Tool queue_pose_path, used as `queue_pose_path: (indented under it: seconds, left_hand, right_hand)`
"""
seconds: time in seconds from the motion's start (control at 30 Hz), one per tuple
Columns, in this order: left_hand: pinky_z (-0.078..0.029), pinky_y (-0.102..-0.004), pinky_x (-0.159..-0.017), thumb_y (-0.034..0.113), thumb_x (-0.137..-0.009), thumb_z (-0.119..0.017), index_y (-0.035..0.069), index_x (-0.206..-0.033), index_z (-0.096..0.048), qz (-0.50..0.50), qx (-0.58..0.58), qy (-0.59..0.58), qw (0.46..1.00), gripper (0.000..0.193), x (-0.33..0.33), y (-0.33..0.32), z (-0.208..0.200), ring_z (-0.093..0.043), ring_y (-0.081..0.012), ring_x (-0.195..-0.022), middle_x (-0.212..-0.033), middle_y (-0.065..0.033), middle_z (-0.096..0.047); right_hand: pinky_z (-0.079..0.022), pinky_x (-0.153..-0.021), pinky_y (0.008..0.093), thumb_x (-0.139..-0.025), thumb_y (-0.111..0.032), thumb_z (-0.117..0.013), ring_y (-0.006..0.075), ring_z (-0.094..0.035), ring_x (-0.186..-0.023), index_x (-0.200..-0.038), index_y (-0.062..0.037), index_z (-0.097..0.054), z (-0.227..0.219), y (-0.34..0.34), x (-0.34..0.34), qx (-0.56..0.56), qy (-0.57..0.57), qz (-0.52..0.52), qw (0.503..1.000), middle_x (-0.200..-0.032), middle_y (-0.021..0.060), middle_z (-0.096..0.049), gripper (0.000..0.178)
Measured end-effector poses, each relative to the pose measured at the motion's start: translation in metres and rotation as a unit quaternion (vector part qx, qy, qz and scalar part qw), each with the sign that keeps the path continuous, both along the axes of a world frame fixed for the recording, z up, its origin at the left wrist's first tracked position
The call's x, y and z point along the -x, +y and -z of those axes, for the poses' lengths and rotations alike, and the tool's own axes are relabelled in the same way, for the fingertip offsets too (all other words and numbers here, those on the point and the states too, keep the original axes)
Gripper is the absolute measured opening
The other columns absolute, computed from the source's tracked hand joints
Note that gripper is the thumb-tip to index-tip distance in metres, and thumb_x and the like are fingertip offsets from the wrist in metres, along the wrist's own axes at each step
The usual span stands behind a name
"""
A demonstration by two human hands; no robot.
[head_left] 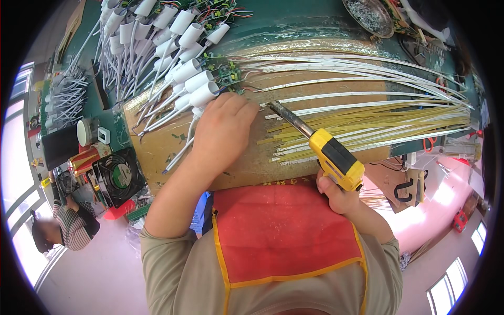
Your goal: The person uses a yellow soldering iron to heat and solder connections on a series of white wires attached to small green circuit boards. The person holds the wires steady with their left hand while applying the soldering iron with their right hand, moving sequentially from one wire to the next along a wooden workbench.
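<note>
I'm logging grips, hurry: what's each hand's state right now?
Left hand: curled near the white LED strips; its fingertips are hidden, so I can't tell whether it holds anything.
Right hand: closed, holding the yellow-and-black soldering gun.

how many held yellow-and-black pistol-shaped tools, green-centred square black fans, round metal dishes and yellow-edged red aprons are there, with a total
Yellow-and-black pistol-shaped tool: 1
Green-centred square black fan: 1
Round metal dish: 1
Yellow-edged red apron: 1
Total: 4
</note>
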State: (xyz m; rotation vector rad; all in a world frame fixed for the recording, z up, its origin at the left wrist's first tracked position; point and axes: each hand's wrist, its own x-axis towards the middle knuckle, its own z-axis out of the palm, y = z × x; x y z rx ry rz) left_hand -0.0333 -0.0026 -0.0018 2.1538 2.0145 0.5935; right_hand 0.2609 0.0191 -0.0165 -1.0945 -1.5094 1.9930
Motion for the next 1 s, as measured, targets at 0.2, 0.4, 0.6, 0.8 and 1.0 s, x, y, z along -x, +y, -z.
queue_pose_path:
  seconds: [0.2,0.4,0.6,0.8,1.0]
  left_hand:
    - [-0.051,-0.0397,-0.076,0.001,-0.077,-0.062,0.007,-0.087,-0.067,-0.014,-0.001,-0.005,1.000,0.013,-0.0008,0.0028,-0.0003,-0.062,-0.0284,-0.081,-0.081,-0.0076,-0.062]
    - [-0.051,-0.0394,-0.075,0.001,-0.076,-0.065,0.008,-0.084,-0.068,-0.030,0.000,0.002,1.000,0.011,-0.0033,0.0041,-0.0017,-0.063,-0.0286,-0.081,-0.080,-0.0074,-0.062]
    - [-0.051,-0.0395,-0.073,0.001,-0.076,-0.065,0.008,-0.083,-0.067,-0.030,-0.004,0.010,0.999,0.011,-0.0047,0.0045,-0.0016,-0.062,-0.0285,-0.080,-0.079,-0.0072,-0.061]
    - [-0.051,-0.0388,-0.074,0.001,-0.075,-0.065,0.008,-0.083,-0.067,-0.030,-0.004,0.010,0.999,0.011,-0.0054,0.0050,0.0005,-0.061,-0.0278,-0.081,-0.080,-0.0069,-0.061]
    - [-0.049,-0.0416,-0.073,0.006,-0.072,-0.058,0.008,-0.078,-0.061,-0.029,-0.011,0.004,1.000,0.007,-0.0061,0.0043,0.0049,-0.058,-0.0291,-0.083,-0.079,-0.0076,-0.057]
  right_hand:
    - [-0.044,-0.067,0.0254,-0.088,-0.007,-0.069,0.0085,-0.051,-0.074,-0.101,-0.0038,-0.057,0.0001,0.0008,-0.0024,-0.022,-0.010,-0.027,0.999,-0.083,-0.0015,-0.057,0.018]
    - [-0.043,-0.065,0.0252,-0.088,-0.007,-0.069,0.0081,-0.051,-0.073,-0.101,-0.0039,-0.057,-0.0003,0.0005,0.0003,-0.019,-0.002,-0.016,1.000,-0.082,-0.0015,-0.056,0.017]
    - [-0.043,-0.064,0.0252,-0.088,-0.008,-0.070,0.0081,-0.051,-0.071,-0.101,-0.0040,-0.057,-0.0028,0.0013,0.0009,-0.021,-0.007,-0.021,1.000,-0.081,-0.0012,-0.056,0.018]
    - [-0.043,-0.064,0.0250,-0.086,-0.005,-0.069,0.0083,-0.051,-0.071,-0.105,-0.0033,-0.056,-0.0039,0.0020,0.0007,-0.015,-0.007,-0.027,0.999,-0.081,-0.0005,-0.056,0.022]
    - [-0.043,-0.066,0.0247,-0.086,-0.004,-0.068,0.0081,-0.051,-0.074,-0.109,-0.0027,-0.056,-0.0009,0.0043,0.0021,-0.019,0.000,-0.035,0.999,-0.083,-0.0005,-0.056,0.026]
